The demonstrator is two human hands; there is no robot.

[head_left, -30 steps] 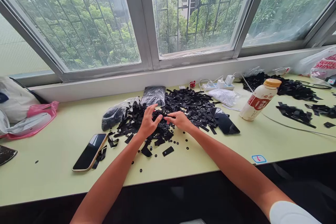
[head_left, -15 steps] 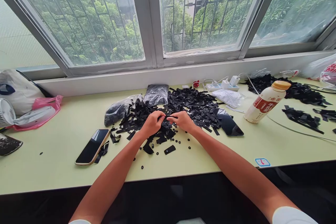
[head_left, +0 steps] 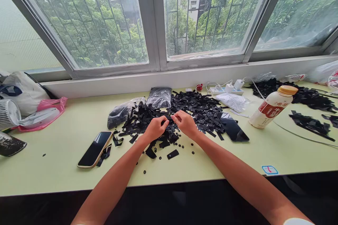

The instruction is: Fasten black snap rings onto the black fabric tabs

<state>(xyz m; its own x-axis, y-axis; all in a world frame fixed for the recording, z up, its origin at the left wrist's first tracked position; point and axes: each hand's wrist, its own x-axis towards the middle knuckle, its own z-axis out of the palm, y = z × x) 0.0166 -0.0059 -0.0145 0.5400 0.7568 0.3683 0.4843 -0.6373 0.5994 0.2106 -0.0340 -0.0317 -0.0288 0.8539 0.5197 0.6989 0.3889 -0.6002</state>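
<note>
My left hand [head_left: 156,127] is closed in a pinch over the front of a heap of black fabric strips [head_left: 196,101]. Close beside it on the right, my right hand [head_left: 185,123] also pinches, fingertips toward the left ones. Whatever lies between the fingers is dark and too small to make out. Small black round pieces [head_left: 173,137] are scattered below the hands. One black strip with a small white mark [head_left: 173,154] lies flat nearer the table edge.
A phone [head_left: 95,149] lies left, another phone [head_left: 233,128] right. A bottle [head_left: 273,107] stands farther right. Behind the heap are black-filled plastic bags [head_left: 159,97] and a power strip [head_left: 229,89]. At far left are a fan [head_left: 9,114] and pink bag [head_left: 62,107].
The view has shifted slightly. My hands have moved a little apart; the dark strip seen between the fingertips earlier no longer shows clearly.
</note>
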